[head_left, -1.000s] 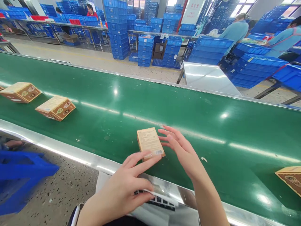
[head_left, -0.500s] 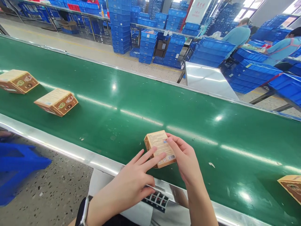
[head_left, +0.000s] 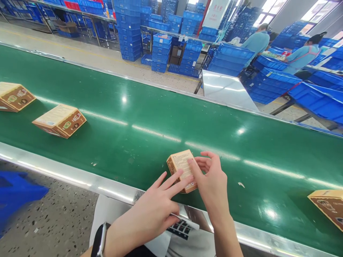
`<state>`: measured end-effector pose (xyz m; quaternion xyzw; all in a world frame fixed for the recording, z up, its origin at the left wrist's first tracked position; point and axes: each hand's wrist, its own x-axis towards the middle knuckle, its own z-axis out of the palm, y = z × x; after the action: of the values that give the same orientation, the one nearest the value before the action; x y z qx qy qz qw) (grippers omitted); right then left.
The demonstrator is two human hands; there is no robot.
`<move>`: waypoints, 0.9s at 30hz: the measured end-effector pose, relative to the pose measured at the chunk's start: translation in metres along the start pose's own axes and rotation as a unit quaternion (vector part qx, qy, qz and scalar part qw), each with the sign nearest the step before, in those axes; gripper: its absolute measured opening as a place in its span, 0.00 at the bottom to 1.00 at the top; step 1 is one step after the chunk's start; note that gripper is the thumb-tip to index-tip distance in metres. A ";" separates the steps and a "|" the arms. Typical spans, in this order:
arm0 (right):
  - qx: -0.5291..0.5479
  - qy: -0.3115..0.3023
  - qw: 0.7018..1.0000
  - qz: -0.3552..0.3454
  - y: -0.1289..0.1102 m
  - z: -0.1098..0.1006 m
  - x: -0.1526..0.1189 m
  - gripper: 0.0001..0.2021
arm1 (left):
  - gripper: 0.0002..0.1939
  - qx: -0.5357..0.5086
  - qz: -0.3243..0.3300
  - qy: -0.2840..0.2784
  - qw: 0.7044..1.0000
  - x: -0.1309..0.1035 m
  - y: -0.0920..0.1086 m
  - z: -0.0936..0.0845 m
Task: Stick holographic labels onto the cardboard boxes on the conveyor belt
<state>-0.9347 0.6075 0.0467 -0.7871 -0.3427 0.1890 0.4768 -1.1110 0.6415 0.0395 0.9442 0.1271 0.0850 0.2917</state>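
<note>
A small brown and cream cardboard box point(head_left: 180, 159) lies on the green conveyor belt, its printed cream face up. My left hand point(head_left: 160, 203) rests two outstretched fingertips on that face. Its thumb and bent index finger pinch a sheet of small dark labels point(head_left: 183, 228) with a pale curled edge, over the belt's near rail. My right hand point(head_left: 211, 178) is at the box's right edge, thumb pressed on the top face and other fingers bent beside the side wall. Whatever lies under the right thumb is mostly hidden.
Two similar boxes, one nearer point(head_left: 60, 119) and one cut off point(head_left: 17, 96), are on the belt at left; another box point(head_left: 328, 207) is at right. Beyond the belt are a metal table point(head_left: 227, 87), stacked blue crates point(head_left: 128, 32) and two seated people.
My right thumb now covers the spot where a small coloured label showed, and its index finger has lifted off the box. The whole view has shifted slightly.
</note>
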 end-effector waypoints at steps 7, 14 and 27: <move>-0.056 0.061 0.995 -0.051 0.011 -0.025 0.008 0.16 | 0.04 -0.062 -0.009 0.027 0.998 -0.010 -0.003 -0.007; -0.113 -0.061 0.931 -0.341 0.002 -0.050 -0.036 0.05 | 0.06 -0.130 -0.212 0.028 0.968 -0.030 0.000 -0.032; -0.216 -0.143 0.821 -0.509 -0.002 -0.022 -0.053 0.08 | 0.07 -0.086 -0.256 -0.009 0.963 -0.026 0.002 -0.028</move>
<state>-0.9584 0.5562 0.0579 -0.5475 -0.7908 -0.0489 0.2690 -1.1419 0.6468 0.0612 0.8523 0.3539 0.0095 0.3850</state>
